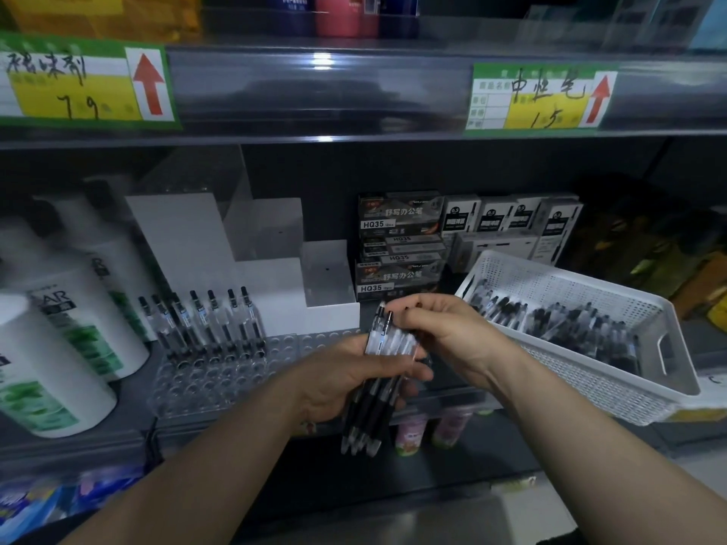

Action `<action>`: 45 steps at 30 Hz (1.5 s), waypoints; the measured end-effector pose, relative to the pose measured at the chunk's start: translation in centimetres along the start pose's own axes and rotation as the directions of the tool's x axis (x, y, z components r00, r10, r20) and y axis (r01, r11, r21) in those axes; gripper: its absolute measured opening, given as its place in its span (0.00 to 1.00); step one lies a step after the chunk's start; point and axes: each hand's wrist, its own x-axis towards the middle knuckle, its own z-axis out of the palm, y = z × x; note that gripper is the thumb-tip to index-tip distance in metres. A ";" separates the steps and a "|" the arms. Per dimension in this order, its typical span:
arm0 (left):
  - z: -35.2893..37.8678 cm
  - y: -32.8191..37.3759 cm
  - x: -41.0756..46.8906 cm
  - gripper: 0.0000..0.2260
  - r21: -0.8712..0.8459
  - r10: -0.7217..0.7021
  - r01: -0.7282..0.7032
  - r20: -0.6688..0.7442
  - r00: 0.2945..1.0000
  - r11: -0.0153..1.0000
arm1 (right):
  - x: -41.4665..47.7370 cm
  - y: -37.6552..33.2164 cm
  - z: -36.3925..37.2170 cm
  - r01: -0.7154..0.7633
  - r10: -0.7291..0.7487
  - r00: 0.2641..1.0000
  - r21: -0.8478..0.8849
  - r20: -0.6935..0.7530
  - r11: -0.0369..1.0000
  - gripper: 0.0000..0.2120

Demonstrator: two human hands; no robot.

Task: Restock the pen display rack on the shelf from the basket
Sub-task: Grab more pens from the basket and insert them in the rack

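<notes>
Pen rack point(220, 377) at 9 o'clock is filled one row only; gel pens point(371, 411) are gripped by left hand point(338, 383), pinched by right hand point(444, 332).

one wide-angle view from the person's head, facing forward and slightly down into the shelf point(448, 383) from close up; the price rail point(354, 92) above bows across the upper frame.
</notes>
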 end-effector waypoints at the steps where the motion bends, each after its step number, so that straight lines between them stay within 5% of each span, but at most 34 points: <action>1: 0.0 0.0 0.0 0.17 0.007 -0.002 0.002 0.011 1.000 1.000 | 0.0 0.0 0.0 -0.012 0.012 1.000 0.001 0.002 1.000 0.06; 12: 0.1 0.0 -0.3 0.14 0.019 -0.062 0.061 0.066 0.996 0.998 | 0.0 0.0 0.0 -0.018 0.018 1.000 0.041 -0.006 0.999 0.03; 17: 0.0 -0.3 -0.2 0.13 0.124 -0.126 0.113 0.096 0.987 0.986 | 0.7 -0.5 -0.9 0.100 -0.053 0.976 0.219 -0.210 0.971 0.04; 22: -1.0 -1.1 0.4 0.08 0.094 -0.123 0.128 -0.063 0.990 0.987 | 0.9 -1.6 -2.7 0.288 -0.102 0.888 0.368 -0.448 0.884 0.05; 27: -2.2 -0.3 1.3 0.06 -0.054 0.009 -0.025 -0.281 0.960 0.998 | 0.0 -1.6 -2.2 0.322 -0.185 0.870 0.242 -0.456 0.915 0.06; 34: -1.6 1.1 1.3 0.14 -0.328 0.079 -0.205 -0.360 0.930 0.922 | -0.7 0.4 -0.3 0.189 -0.221 0.963 -0.201 -0.151 0.961 0.09; 40: -1.3 1.3 1.3 0.12 -0.307 0.053 -0.195 -0.417 0.907 0.932 | -1.3 1.0 0.9 0.181 -0.142 0.982 -0.435 0.121 0.882 0.11; 45: -1.1 1.0 0.8 0.11 -0.172 0.066 -0.122 -0.299 0.952 0.977 | -0.2 0.3 -0.2 0.175 -0.226 0.969 -0.367 -0.100 0.914 0.05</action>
